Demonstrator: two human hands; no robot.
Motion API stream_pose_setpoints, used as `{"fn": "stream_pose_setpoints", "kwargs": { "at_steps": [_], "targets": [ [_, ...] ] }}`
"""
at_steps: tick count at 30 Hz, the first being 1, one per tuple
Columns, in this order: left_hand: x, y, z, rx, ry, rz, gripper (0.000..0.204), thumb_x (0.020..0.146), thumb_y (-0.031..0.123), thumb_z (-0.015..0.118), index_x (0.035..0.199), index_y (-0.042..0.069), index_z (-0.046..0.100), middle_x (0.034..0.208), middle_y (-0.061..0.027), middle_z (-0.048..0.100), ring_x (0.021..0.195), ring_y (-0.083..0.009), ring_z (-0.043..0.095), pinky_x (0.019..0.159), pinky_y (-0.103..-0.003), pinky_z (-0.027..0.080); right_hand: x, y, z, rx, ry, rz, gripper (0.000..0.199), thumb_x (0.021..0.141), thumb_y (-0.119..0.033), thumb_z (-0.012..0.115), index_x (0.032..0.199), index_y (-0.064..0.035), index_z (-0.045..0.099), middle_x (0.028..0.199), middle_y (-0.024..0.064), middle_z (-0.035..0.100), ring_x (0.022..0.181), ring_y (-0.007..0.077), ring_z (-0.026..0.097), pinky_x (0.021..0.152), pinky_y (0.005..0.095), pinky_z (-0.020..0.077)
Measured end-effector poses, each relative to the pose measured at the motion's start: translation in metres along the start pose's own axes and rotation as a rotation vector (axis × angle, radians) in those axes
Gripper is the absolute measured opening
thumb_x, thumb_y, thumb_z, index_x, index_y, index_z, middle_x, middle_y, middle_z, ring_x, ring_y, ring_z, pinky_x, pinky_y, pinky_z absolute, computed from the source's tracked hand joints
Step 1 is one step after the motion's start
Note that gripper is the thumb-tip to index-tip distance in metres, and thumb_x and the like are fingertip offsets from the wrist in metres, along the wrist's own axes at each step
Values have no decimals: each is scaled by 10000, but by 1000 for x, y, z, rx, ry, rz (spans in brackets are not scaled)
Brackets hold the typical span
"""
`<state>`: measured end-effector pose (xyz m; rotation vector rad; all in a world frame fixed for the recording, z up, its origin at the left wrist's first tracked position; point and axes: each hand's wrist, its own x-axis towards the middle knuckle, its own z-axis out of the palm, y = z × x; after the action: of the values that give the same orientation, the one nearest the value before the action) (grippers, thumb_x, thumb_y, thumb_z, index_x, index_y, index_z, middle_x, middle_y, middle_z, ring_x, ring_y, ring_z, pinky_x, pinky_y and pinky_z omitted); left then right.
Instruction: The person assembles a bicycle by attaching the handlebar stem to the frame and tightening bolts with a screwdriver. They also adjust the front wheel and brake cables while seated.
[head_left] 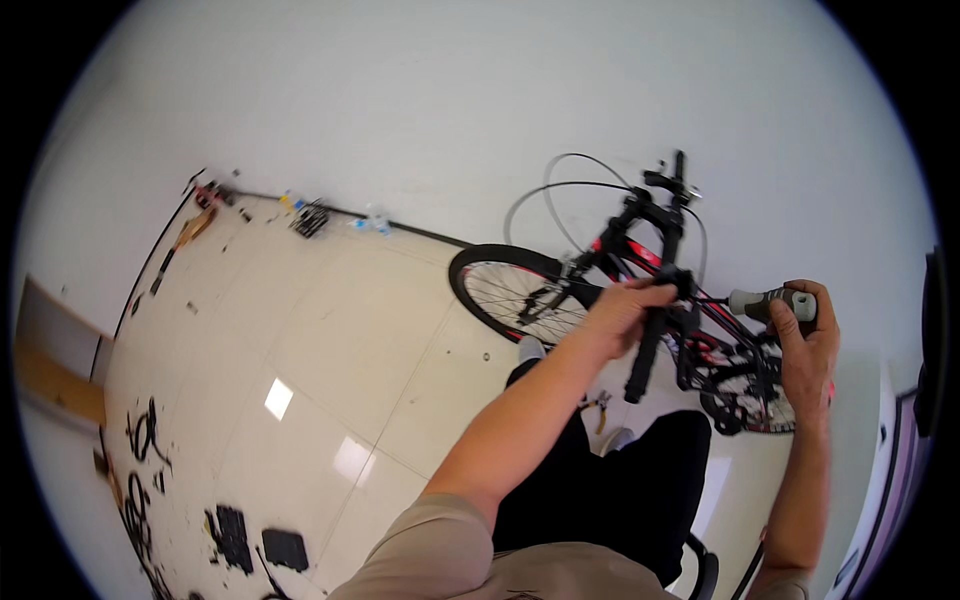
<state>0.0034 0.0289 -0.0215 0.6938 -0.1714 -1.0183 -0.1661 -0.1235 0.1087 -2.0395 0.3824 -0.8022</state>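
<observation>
A black and red bicycle [645,257] stands by the wall, its black handlebar [650,352] turned toward me. My left hand [625,312] is closed at the handlebar, thumb and fingers at the black fittings beside the grip; the exact part under the fingers is hidden. In my right hand [808,350] is a screwdriver [750,302] with a grey and dark handle. Its shaft points left at the fittings by my left hand. Whether the tip touches them I cannot make out. Below the handlebar, the front wheel [500,290] rests on the floor to the left.
Pliers [600,410] with yellowish handles lie on the floor by my feet. Small parts and plastic packaging [372,220] line the wall's foot. An opened black case [233,538] and a dark flat piece [285,549] lie at lower left. Pale tiles [330,330] cover the floor.
</observation>
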Motion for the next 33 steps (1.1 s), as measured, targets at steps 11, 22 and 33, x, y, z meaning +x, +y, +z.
{"fn": "stream_pose_setpoints", "kwargs": {
  "at_steps": [11,22,33],
  "targets": [
    [-6,3,-2,164,40,24,377,962,205,648,1255,-18,569,1178,-210,668,1104,-308,663,973,-436,565,-203,162,-38,1429,644,979,138,977,-147,595,985,-13,563,926,124,613,845,254,624,921,481,546],
    [-20,20,20,597,265,-55,370,953,358,671,1169,63,615,961,-86,678,845,-201,674,723,-348,593,-216,122,-23,1563,425,1056,250,997,-262,616,1052,-19,617,966,76,637,853,190,619,916,427,536],
    [-43,7,61,932,483,29,485,997,282,611,1369,5,468,990,-121,651,691,-226,680,519,-317,587,-224,123,-34,1668,337,1065,204,1030,-260,547,1081,-72,611,1014,51,622,814,136,574,835,358,518]
  ]
}}
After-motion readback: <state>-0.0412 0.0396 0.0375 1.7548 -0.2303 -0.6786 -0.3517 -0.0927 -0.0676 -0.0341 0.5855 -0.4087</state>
